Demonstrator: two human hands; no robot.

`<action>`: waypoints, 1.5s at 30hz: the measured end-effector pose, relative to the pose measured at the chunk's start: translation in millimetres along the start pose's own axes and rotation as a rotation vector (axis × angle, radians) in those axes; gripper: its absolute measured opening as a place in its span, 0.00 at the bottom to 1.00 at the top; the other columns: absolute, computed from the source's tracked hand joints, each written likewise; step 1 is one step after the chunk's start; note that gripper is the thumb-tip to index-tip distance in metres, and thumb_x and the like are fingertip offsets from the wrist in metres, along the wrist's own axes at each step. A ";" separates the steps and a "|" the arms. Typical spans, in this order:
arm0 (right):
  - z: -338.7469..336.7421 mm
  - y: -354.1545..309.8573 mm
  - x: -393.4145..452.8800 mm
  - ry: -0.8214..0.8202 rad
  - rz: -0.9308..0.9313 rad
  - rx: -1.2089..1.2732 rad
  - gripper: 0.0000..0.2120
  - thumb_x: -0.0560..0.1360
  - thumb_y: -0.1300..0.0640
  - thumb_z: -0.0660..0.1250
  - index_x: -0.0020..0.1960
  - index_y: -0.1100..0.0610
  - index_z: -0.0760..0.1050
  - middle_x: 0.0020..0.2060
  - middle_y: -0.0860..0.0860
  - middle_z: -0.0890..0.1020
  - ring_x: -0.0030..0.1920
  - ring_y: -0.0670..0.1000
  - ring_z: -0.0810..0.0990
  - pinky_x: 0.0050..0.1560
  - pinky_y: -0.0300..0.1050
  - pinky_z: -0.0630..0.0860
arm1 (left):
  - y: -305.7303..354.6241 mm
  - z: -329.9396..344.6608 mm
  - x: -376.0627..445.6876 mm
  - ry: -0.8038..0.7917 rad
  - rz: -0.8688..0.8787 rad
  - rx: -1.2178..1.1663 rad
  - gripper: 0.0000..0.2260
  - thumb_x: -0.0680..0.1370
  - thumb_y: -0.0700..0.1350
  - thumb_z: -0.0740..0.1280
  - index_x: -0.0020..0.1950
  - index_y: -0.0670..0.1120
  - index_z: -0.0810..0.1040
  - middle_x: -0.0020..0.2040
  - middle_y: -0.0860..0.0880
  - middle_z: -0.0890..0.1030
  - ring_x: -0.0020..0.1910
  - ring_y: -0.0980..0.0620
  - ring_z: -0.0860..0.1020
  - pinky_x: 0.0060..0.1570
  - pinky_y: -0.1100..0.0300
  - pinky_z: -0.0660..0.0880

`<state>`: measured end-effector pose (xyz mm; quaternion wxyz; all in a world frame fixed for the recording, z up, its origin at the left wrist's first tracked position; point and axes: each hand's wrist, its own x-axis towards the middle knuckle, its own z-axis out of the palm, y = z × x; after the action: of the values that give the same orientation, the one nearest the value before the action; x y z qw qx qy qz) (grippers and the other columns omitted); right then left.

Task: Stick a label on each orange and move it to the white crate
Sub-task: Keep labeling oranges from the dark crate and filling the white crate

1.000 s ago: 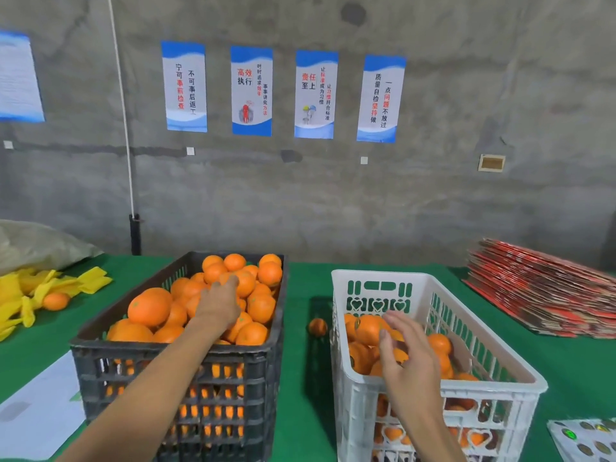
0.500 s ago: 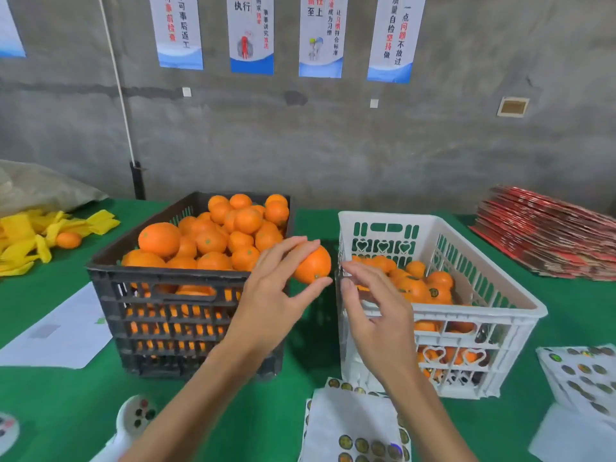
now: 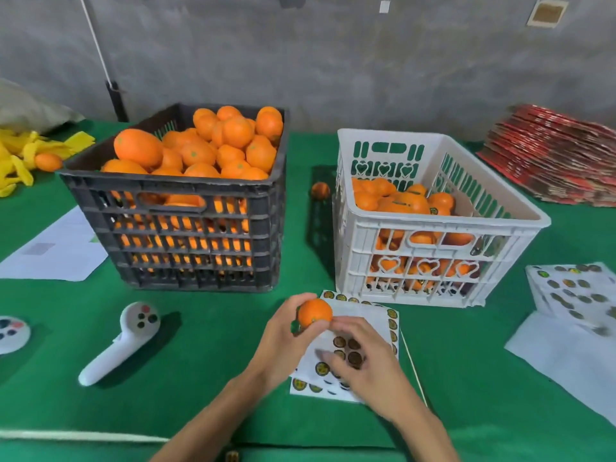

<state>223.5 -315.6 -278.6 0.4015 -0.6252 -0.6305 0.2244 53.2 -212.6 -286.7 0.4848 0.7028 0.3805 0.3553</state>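
Observation:
My left hand (image 3: 283,338) grips one orange (image 3: 314,311) low over the green table, just above the label sheet (image 3: 373,316). My right hand (image 3: 370,365) lies on that sheet with its fingertips on the round dark labels (image 3: 346,349); whether it pinches one I cannot tell. Behind the hands, the black crate (image 3: 186,228) at left is heaped with oranges. The white crate (image 3: 443,228) at right is partly filled with labelled oranges.
A white controller (image 3: 123,341) lies left of my hands, another at the left edge (image 3: 11,333). A loose orange (image 3: 320,190) sits between the crates. More label sheets (image 3: 573,291) lie at right, red cartons (image 3: 560,155) behind, paper (image 3: 56,255) and yellow gloves (image 3: 20,155) at left.
My left hand carried the orange from the black crate down to the table front. My right hand dropped from beside the white crate onto the label sheet. The view tilted down.

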 end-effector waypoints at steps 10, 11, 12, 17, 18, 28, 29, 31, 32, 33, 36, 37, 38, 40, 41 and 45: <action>9.2 7.7 -8.4 -0.118 -0.023 -0.165 0.13 0.72 0.36 0.73 0.54 0.38 0.84 0.63 0.32 0.75 0.65 0.40 0.70 0.67 0.47 0.68 | -12.8 1.3 -2.0 0.103 -0.061 -0.199 0.20 0.77 0.61 0.73 0.67 0.61 0.74 0.60 0.56 0.80 0.60 0.49 0.82 0.57 0.49 0.82; 9.7 7.2 -7.8 -0.116 -0.004 -0.135 0.12 0.71 0.37 0.74 0.53 0.38 0.84 0.61 0.33 0.76 0.65 0.41 0.70 0.66 0.48 0.68 | -12.3 1.6 -2.3 0.104 -0.063 -0.204 0.19 0.77 0.61 0.73 0.67 0.61 0.74 0.60 0.56 0.80 0.60 0.49 0.82 0.57 0.52 0.83; 10.0 7.0 -6.5 -0.117 0.013 -0.115 0.11 0.71 0.39 0.75 0.52 0.38 0.84 0.60 0.34 0.76 0.64 0.41 0.71 0.66 0.48 0.68 | -12.3 2.0 -3.0 0.101 -0.061 -0.205 0.19 0.78 0.60 0.73 0.66 0.62 0.74 0.59 0.57 0.80 0.60 0.51 0.82 0.56 0.55 0.82; 7.1 7.0 0.6 -0.151 0.074 -0.116 0.20 0.70 0.40 0.77 0.61 0.42 0.82 0.59 0.33 0.74 0.64 0.39 0.70 0.69 0.44 0.67 | -7.6 2.5 -9.4 0.076 -0.036 -0.145 0.16 0.80 0.56 0.71 0.66 0.64 0.72 0.59 0.60 0.80 0.59 0.57 0.81 0.58 0.65 0.77; 6.7 7.0 1.0 -0.146 0.068 -0.118 0.19 0.70 0.41 0.77 0.60 0.42 0.83 0.58 0.33 0.74 0.64 0.39 0.70 0.69 0.44 0.67 | -7.0 2.4 -10.5 0.073 -0.040 -0.145 0.16 0.81 0.54 0.71 0.67 0.63 0.72 0.59 0.59 0.80 0.59 0.57 0.81 0.58 0.65 0.76; 12.4 6.1 -5.9 -0.022 -0.048 -0.233 0.11 0.73 0.43 0.76 0.54 0.43 0.86 0.54 0.35 0.78 0.57 0.41 0.75 0.61 0.38 0.66 | -9.0 4.2 -13.8 0.003 -0.004 -0.127 0.20 0.81 0.55 0.71 0.71 0.61 0.70 0.63 0.58 0.77 0.64 0.54 0.78 0.60 0.63 0.77; 13.0 4.7 -6.1 -0.016 -0.061 -0.252 0.11 0.74 0.44 0.76 0.55 0.44 0.86 0.53 0.35 0.79 0.55 0.40 0.75 0.60 0.37 0.66 | -9.1 3.9 -13.8 0.003 -0.003 -0.122 0.19 0.81 0.56 0.70 0.71 0.61 0.70 0.63 0.59 0.77 0.64 0.55 0.78 0.60 0.64 0.77; 14.2 3.1 -7.5 0.000 -0.084 -0.288 0.10 0.75 0.45 0.76 0.54 0.45 0.85 0.51 0.35 0.79 0.53 0.40 0.75 0.59 0.34 0.65 | -8.7 3.9 -14.0 0.013 -0.009 -0.120 0.19 0.81 0.56 0.70 0.70 0.62 0.70 0.62 0.60 0.77 0.64 0.56 0.78 0.58 0.67 0.75; 14.8 2.6 -8.3 0.006 -0.092 -0.301 0.09 0.75 0.46 0.76 0.54 0.45 0.85 0.51 0.35 0.79 0.53 0.40 0.75 0.59 0.33 0.64 | -8.6 4.0 -14.0 0.019 -0.013 -0.125 0.19 0.81 0.56 0.70 0.70 0.62 0.70 0.62 0.59 0.77 0.63 0.57 0.78 0.58 0.69 0.75; 15.0 1.8 -9.1 0.009 -0.086 -0.299 0.08 0.75 0.47 0.75 0.54 0.45 0.84 0.51 0.35 0.79 0.53 0.40 0.76 0.60 0.32 0.64 | -8.8 4.3 -13.9 0.021 -0.014 -0.131 0.19 0.81 0.56 0.70 0.71 0.61 0.70 0.62 0.58 0.77 0.63 0.57 0.78 0.58 0.69 0.74; 13.7 -0.9 -9.2 -0.010 0.004 -0.219 0.06 0.75 0.47 0.75 0.51 0.43 0.81 0.53 0.35 0.79 0.55 0.41 0.76 0.61 0.32 0.65 | -9.1 4.9 -13.4 0.015 -0.012 -0.133 0.19 0.81 0.56 0.70 0.71 0.61 0.69 0.64 0.56 0.77 0.64 0.56 0.78 0.59 0.68 0.74; 13.1 -1.3 -8.0 -0.022 0.031 -0.197 0.06 0.75 0.48 0.76 0.49 0.44 0.81 0.53 0.36 0.79 0.53 0.41 0.75 0.60 0.34 0.67 | -9.4 5.0 -13.1 0.014 -0.011 -0.134 0.19 0.82 0.55 0.70 0.71 0.62 0.69 0.64 0.56 0.76 0.64 0.56 0.78 0.59 0.67 0.75; 12.2 -2.1 -6.1 -0.035 0.054 -0.180 0.06 0.74 0.49 0.76 0.48 0.44 0.80 0.52 0.36 0.80 0.52 0.41 0.75 0.57 0.35 0.68 | -9.6 5.1 -12.9 0.014 -0.011 -0.137 0.19 0.82 0.55 0.70 0.71 0.62 0.70 0.64 0.56 0.76 0.64 0.56 0.78 0.60 0.65 0.75; 9.7 -5.0 -1.1 -0.064 0.084 -0.167 0.07 0.74 0.51 0.76 0.45 0.44 0.78 0.49 0.37 0.80 0.49 0.41 0.74 0.50 0.34 0.67 | -9.8 5.6 -13.2 0.011 -0.013 -0.140 0.18 0.82 0.54 0.70 0.70 0.62 0.70 0.64 0.56 0.77 0.64 0.56 0.78 0.61 0.63 0.76; 8.5 -6.9 1.3 -0.085 0.090 -0.179 0.07 0.73 0.51 0.76 0.44 0.44 0.78 0.47 0.38 0.80 0.49 0.40 0.74 0.49 0.33 0.66 | -9.6 5.8 -13.4 0.010 -0.016 -0.142 0.18 0.82 0.54 0.70 0.70 0.62 0.70 0.64 0.56 0.77 0.64 0.56 0.78 0.61 0.62 0.76; 4.3 -12.6 8.4 -0.158 0.082 -0.246 0.09 0.72 0.49 0.75 0.41 0.44 0.74 0.42 0.37 0.78 0.48 0.36 0.73 0.50 0.36 0.64 | -8.5 5.3 -13.8 0.013 -0.026 -0.151 0.18 0.82 0.53 0.70 0.70 0.62 0.70 0.63 0.56 0.77 0.64 0.57 0.78 0.61 0.64 0.76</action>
<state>213.3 -307.9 -269.3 0.2614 -0.6753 -0.6569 0.2101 49.8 -224.9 -298.1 0.5385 0.6571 0.3647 0.3811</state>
